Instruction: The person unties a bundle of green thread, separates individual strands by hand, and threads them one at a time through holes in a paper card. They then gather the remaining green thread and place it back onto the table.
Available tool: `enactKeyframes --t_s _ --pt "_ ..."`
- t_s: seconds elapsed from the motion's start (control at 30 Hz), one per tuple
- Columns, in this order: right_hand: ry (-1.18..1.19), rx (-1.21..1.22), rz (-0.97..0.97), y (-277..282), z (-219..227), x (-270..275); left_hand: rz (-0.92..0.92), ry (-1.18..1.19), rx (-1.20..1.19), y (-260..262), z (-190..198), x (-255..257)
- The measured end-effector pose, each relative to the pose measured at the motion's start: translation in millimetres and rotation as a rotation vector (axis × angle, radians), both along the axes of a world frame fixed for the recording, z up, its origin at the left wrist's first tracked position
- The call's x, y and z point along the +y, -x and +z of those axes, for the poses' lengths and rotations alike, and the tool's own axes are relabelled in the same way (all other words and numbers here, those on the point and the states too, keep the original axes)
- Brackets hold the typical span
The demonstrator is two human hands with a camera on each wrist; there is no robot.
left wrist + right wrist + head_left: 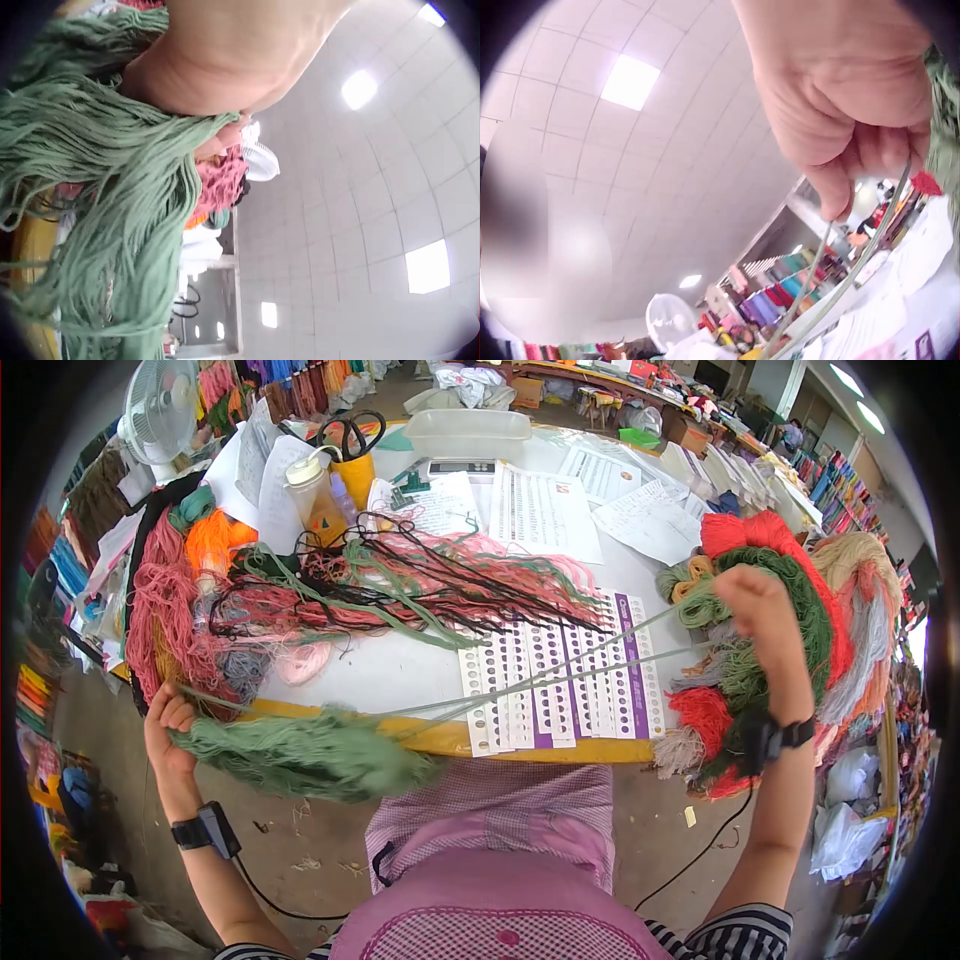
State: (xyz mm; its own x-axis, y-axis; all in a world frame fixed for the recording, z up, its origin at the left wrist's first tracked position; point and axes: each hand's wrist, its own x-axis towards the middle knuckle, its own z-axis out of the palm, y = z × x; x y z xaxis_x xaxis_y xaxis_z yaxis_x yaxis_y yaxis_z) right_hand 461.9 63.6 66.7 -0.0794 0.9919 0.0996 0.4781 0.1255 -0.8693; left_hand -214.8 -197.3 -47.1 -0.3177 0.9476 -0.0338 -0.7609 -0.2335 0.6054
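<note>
At the table's near left edge, my left hand grips a hank of sage-green yarn, which hangs down in a thick, partly blurred bundle. The left wrist view shows the green yarn draped over and below the curled fingers. Raised over the right side of the table, my right hand holds a few green strands between its bent fingers. These strands stretch across the table front from the hank to the right hand.
Pink, black and green threads lie loose across the table over punched cards. Coloured hanks are heaped left and right, including a red one. Behind stand a bottle, a yellow cup with scissors, a plastic tray and a fan.
</note>
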Motion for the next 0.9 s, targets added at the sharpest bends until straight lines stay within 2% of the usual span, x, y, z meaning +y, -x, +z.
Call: enactKeyframes --t_s 0.07,0.13,0.2,0.27,0.3,0.33,0.37,0.4,0.43,0.47,0.5,0.53,0.57,0.63,0.67,0.7,0.73,0.77,0.8,0.83,0.9 --pt "-0.135 -0.070 -0.126 -48 9 28 0.102 0.034 -0.001 29 -12 -25" --pt "-0.334 -0.118 -0.241 -90 21 50 0.135 0.028 0.007 27 -7 -30" --pt "-0.609 -0.404 -0.360 -167 31 98 0.170 0.024 0.016 20 2 -32" --pt "-0.641 -0.698 -0.635 -164 63 75 0.270 0.095 0.239 5 16 -21" --pt "-0.673 -0.776 -0.720 -188 70 78 0.369 0.136 0.357 1 16 -16" --pt "-0.705 -0.853 -0.808 -213 76 82 0.375 0.132 0.356 -3 18 -16" --pt "-0.712 -0.849 -0.807 -214 84 71 0.522 0.221 0.437 -5 22 -16" --pt "-0.697 -0.814 -0.887 -213 92 52 0.666 0.311 0.517 -5 24 -14" --pt "-0.678 -0.783 -0.963 -212 96 42 0.498 0.151 0.412 3 22 -17" --pt "-0.677 -0.792 -0.955 -218 94 47 0.285 -0.038 0.343 -26 37 -11" --pt "-0.803 -0.507 -0.691 -226 90 55 0.074 -0.223 0.269 -68 57 4" --pt "-0.904 -0.214 -0.424 -233 88 61 -0.026 -0.282 0.323 -94 66 20" --pt "-1.025 -0.643 -0.447 -166 86 36 -0.126 -0.344 0.377 -114 72 35" --pt "-0.656 -0.677 -0.281 -91 70 20 -0.164 -0.295 0.481 -132 65 69" --pt "-0.747 -0.088 -0.273 -35 32 19 -0.022 -0.071 0.650 -140 58 83" --pt "-0.523 0.045 -0.113 7 14 6 -0.082 0.018 0.814 -168 70 97" --pt "-0.627 -0.151 0.076 32 -12 6 -0.132 0.072 0.919 -189 73 112" --pt "-0.445 -0.098 0.234 60 -38 -3 -0.184 0.126 1.023 -208 71 126" --pt "-0.382 -0.228 0.275 93 -54 -22 -0.203 0.170 1.098 -225 65 139" --pt "-0.359 -0.114 0.433 116 -75 -31 -0.222 0.217 1.173 -237 55 153" --pt "-0.259 -0.141 0.678 144 -104 -38 -0.090 -0.136 1.796 -247 22 188"
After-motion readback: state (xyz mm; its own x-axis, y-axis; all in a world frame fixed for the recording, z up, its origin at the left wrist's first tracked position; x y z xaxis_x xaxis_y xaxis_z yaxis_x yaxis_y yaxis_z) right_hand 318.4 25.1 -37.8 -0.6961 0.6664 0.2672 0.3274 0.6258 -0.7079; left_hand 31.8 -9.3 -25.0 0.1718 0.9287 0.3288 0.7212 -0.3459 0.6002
